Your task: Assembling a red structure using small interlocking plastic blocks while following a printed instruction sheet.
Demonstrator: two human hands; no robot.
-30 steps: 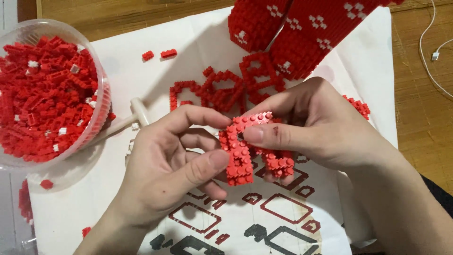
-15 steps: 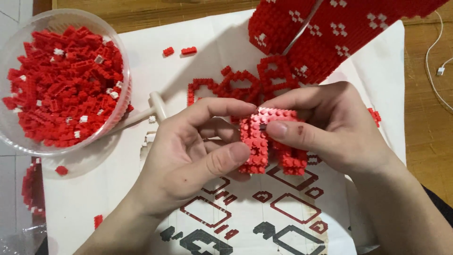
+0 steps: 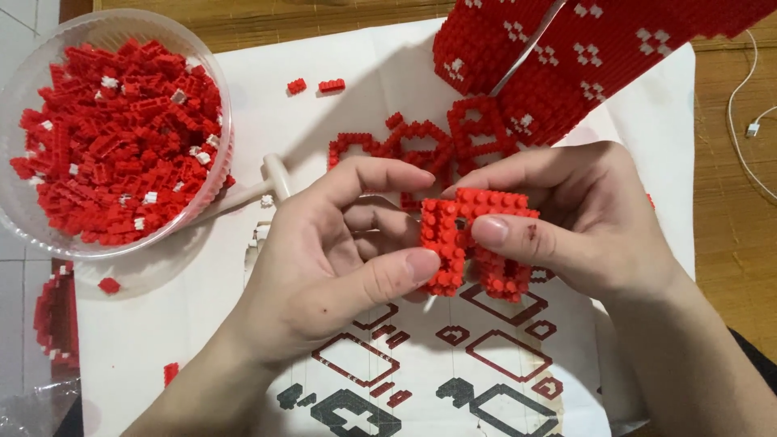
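Both hands hold one small red brick assembly above a white instruction sheet. My left hand pinches its left column between thumb and fingers. My right hand grips its right part, thumb pressed across the front. The piece is made of tiny studded bricks in an open frame shape. Its lower end is partly hidden by my thumbs.
A clear round bowl of several small red and white bricks stands at the left. Flat red frame pieces lie on the sheet behind my hands, below a large red built block. A white cable lies on the wooden table at right.
The view has shifted slightly, so the bowl and sheet sit further right. Both hands keep their hold on the red assembly, with the fingers barely shifting.
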